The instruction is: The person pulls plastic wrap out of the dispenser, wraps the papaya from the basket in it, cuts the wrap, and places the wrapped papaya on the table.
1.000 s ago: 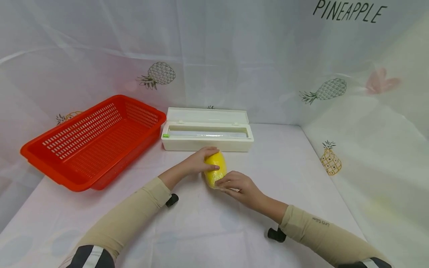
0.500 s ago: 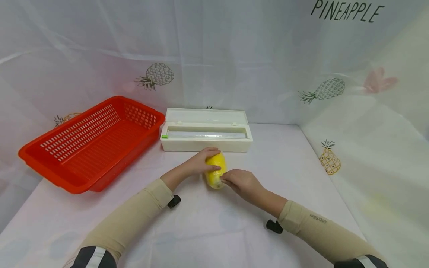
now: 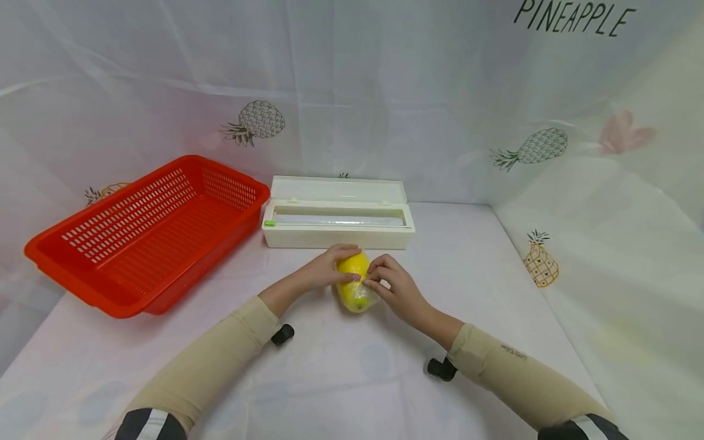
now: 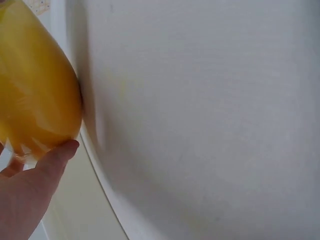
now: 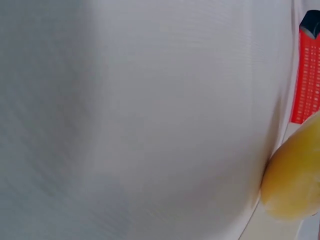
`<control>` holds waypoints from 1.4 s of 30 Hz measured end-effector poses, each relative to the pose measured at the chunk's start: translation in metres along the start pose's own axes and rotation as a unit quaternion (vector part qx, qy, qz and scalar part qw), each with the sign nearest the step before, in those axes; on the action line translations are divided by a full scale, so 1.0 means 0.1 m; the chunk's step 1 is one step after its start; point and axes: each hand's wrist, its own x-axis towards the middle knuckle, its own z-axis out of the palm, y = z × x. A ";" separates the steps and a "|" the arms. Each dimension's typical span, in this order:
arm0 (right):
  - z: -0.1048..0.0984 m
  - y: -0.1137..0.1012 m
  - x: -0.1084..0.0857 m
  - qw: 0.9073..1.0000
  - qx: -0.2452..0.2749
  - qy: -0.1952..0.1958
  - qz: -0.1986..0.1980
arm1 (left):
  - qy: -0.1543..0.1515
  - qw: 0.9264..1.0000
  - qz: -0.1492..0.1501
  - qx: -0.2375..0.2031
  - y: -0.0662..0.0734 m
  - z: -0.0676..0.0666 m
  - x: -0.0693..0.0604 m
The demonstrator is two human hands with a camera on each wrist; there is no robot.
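Observation:
A yellow oval fruit [image 3: 352, 293] wrapped in clear plastic film lies in the middle of the white table. My left hand [image 3: 326, 267] grips it from the left, with the thumb on its upper side. The left wrist view shows the fruit [image 4: 40, 80] with shiny, wrinkled film at its end beside the left hand [image 4: 30, 195]. On the other side my right hand [image 3: 400, 292] pinches film at the top of the fruit, its fingertips close to the left thumb. Only the fruit [image 5: 295, 175] shows in the right wrist view, the right hand being out of that picture.
Behind the fruit stands a white cling film dispenser [image 3: 338, 237] with its lid up and a roll inside. A red perforated plastic basket [image 3: 211, 263] sits at the left. White pineapple-print sheets [image 3: 352, 79] hang at the back and right.
My right hand has moved from the fruit's near end up towards its top, beside the left thumb, drawing film with it. The left hand keeps holding the fruit in place.

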 end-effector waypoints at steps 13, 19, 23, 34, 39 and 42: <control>-0.05 0.07 0.08 0.986 0.055 -0.068 0.140 | 0.001 1.000 -0.002 -0.017 0.01 0.01 -0.07; -0.03 0.08 0.07 0.979 0.056 -0.092 0.175 | 0.011 1.000 0.025 0.011 0.04 0.06 -0.06; -0.02 0.11 0.06 0.967 0.075 -0.093 0.223 | 0.012 0.999 0.032 0.002 0.01 0.08 -0.06; -0.02 0.37 0.19 0.938 0.117 -0.167 0.281 | -0.030 0.996 0.080 -0.002 -0.09 0.07 -0.09; -0.13 0.38 0.18 0.941 0.124 -0.191 0.251 | -0.041 0.996 0.082 -0.003 -0.07 0.06 -0.09; -0.19 0.29 0.14 0.947 0.100 -0.212 0.219 | -0.045 0.996 0.079 -0.001 -0.05 0.06 -0.08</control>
